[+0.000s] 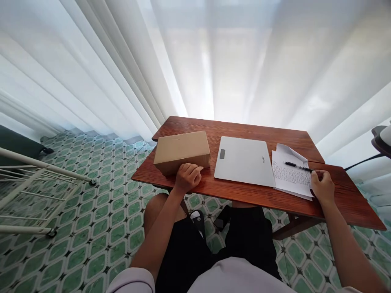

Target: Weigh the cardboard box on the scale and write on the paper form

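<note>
A brown cardboard box (182,151) lies closed on the left part of a red-brown wooden table (250,193). My left hand (187,177) rests on the table with its fingers curled against the box's near side. A flat grey scale (244,161) sits in the middle. To its right lie white printed papers (289,176) with a black pen (297,166) on top. My right hand (322,187) rests at the papers' right edge, fingertips next to the pen's tip; whether it grips the pen or paper is unclear.
White curtains (195,61) hang right behind the table. A white metal rack (33,191) lies on the green tiled floor (100,228) at the left. A dark object (381,140) on a stand is at the right edge. My legs sit under the table.
</note>
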### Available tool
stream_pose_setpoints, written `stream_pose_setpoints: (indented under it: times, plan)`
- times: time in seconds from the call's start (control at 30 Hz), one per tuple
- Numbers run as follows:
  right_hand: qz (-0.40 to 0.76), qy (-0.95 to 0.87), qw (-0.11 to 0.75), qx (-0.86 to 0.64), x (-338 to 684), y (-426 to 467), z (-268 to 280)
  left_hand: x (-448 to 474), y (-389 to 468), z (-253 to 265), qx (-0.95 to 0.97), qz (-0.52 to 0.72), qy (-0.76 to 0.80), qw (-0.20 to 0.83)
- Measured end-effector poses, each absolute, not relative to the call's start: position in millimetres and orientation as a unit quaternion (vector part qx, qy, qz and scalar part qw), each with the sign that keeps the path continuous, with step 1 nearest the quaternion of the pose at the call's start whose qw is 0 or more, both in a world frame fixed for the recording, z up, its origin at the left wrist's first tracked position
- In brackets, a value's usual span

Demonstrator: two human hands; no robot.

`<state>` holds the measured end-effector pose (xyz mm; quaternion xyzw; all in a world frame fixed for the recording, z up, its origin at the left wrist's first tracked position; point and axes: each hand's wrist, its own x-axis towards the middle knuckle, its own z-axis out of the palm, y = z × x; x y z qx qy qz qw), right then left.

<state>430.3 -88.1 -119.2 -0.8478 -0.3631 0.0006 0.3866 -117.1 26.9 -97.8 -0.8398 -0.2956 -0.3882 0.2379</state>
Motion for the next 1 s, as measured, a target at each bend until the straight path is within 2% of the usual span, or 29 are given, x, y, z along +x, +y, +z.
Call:
stream_pose_setpoints:
  times: [0.37,0.6,0.77,0.87,1.0]
  plan:
    - [-0.061,-0.421,0.310,-0.850,429.3,-88.0,-102.9,-114.2,22.6,-99.2,-0.824,-0.419,-0.297,0.240]
    - [-0.192,-0.489,0.311,-0.792,408.6,-69.3,-75.3,-118.1,19.5,-100.1,-0.819,-0.430,-0.288,0.249]
    - [-0.241,-0.527,0.329,-0.746,374.8,-27.5,-37.7,-131.1,15.1,-86.5,-0.796,-0.445,-0.300,0.280]
    - [-0.239,-0.564,0.344,-0.711,328.2,-6.6,-12.5,-144.9,14.6,-69.8,-0.762,-0.483,-0.327,0.283]
    - [-0.095,-0.636,0.421,-0.640,238.9,7.0,4.6,-165.4,17.1,-45.2,-0.701,-0.529,-0.409,0.249]
